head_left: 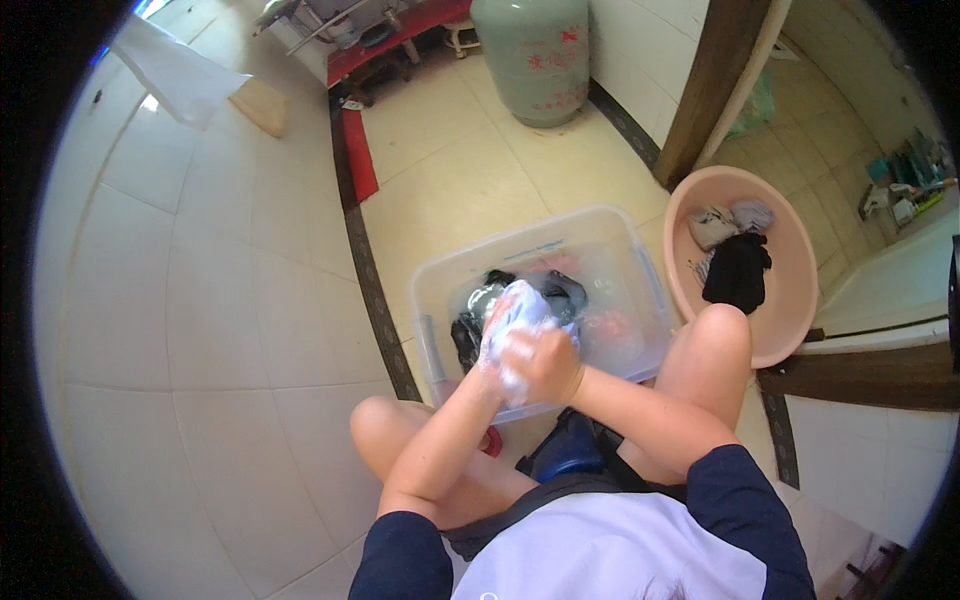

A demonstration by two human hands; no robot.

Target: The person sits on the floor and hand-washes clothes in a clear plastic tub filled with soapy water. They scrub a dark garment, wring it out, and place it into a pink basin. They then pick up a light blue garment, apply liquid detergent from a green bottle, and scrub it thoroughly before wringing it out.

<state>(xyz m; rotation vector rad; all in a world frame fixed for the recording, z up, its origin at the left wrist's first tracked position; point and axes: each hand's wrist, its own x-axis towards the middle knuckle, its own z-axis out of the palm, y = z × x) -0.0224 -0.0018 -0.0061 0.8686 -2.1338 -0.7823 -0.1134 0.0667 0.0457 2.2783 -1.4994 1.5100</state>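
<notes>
Above a translucent plastic tub [640,245], both hands meet on a wet, light blue cloth [525,303] covered in white suds. My right hand [548,362] is closed over the cloth from the right, its knuckles up. On the other side my left hand [493,325] grips the same cloth, with most of its fingers hidden under fabric and foam. Below them, soapy water in the tub holds dark wet clothes [566,292] and some blurred reddish pieces [610,325].
A pink basin [790,300] stands right of the tub, with black clothing [738,275] and pale clothing [712,228] inside. A grey-green gas cylinder [535,60] is on the tiled floor at the far side. A tiled wall [230,320] rises at left, a wooden door frame [715,90] at right.
</notes>
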